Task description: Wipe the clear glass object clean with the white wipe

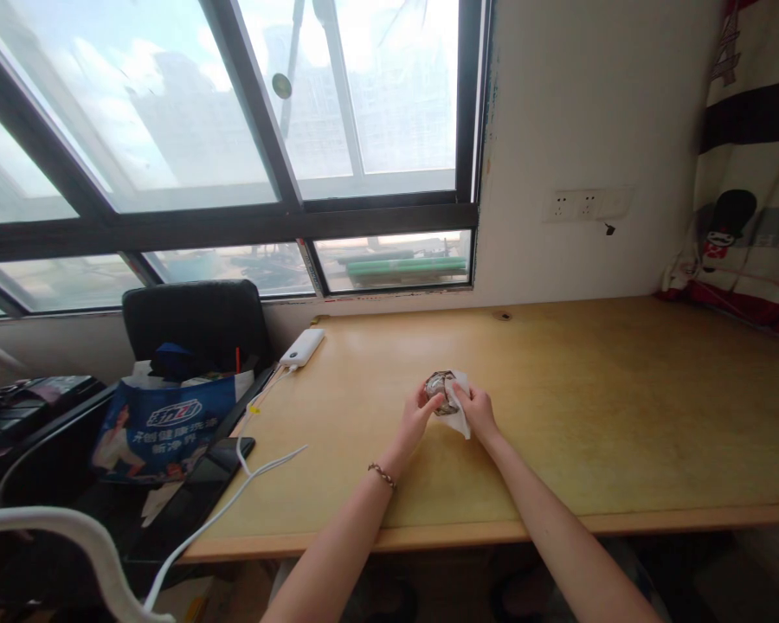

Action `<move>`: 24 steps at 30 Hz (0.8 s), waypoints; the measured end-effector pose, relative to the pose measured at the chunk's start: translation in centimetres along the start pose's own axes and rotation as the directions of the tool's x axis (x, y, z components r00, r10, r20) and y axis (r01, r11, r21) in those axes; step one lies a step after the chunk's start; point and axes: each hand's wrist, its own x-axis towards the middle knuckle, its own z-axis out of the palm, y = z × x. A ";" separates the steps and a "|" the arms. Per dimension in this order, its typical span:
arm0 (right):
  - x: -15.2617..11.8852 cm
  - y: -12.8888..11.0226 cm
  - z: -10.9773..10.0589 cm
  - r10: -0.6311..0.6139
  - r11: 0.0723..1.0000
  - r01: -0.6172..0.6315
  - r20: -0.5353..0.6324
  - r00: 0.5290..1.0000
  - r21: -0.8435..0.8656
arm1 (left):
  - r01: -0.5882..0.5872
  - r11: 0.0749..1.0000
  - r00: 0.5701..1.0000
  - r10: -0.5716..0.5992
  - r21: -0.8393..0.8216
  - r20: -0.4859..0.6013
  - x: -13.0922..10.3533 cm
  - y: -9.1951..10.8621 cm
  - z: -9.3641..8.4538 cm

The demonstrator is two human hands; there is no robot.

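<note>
Over the middle of the wooden table, my left hand (421, 411) is closed on a small, shiny, faceted glass dish (437, 382) that looks like an ashtray. A white tissue (459, 421) lies against the dish's right side, its lower corner hanging down. My right hand (477, 410) grips that tissue, thumb pressed toward the dish. Both hands are close together, and their fingers partly hide the dish. Whether the dish touches the tabletop, I cannot tell.
The wooden table (597, 415) runs beneath a window and wall. A white power bank (302, 347) with a white cable (239, 450) lies at its left edge. Left of the table are a dark phone or tablet (217, 467), a blue bag (169, 428) and a black chair (195, 320).
</note>
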 end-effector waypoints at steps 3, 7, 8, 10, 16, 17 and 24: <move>-0.3 0.1 0.4 -0.035 0.999 0.037 0.084 0.996 -0.018 | 0.013 0.998 0.999 -0.011 0.061 -0.032 -0.1 -0.2 -0.1; -0.7 0.3 0.5 -0.108 0.977 0.116 0.050 0.993 -0.178 | 0.075 0.992 0.991 -0.063 0.098 -0.119 -0.1 -1.1 -0.1; -0.8 0.3 0.5 -0.128 0.966 0.133 0.038 0.991 -0.221 | 0.097 0.991 0.988 -0.084 0.093 -0.131 0.0 -1.3 -0.2; -0.9 0.3 0.4 -0.155 0.943 0.155 0.024 0.988 -0.293 | 0.151 0.986 0.980 -0.141 0.064 -0.141 0.2 -1.5 -0.2; -1.1 -0.2 0.2 -0.181 0.895 0.202 0.090 0.979 -0.397 | 0.318 0.942 0.925 -0.332 -0.101 -0.183 0.3 -1.1 -0.3; -1.2 -0.3 0.2 -0.181 0.882 0.216 0.122 0.976 -0.419 | 0.315 0.942 0.923 -0.332 -0.115 -0.194 0.3 -1.2 -0.3; -1.2 0.0 0.3 -0.143 0.785 0.212 0.162 0.976 -0.582 | 0.345 0.936 0.921 -0.353 -0.075 -0.163 0.6 -2.5 -0.7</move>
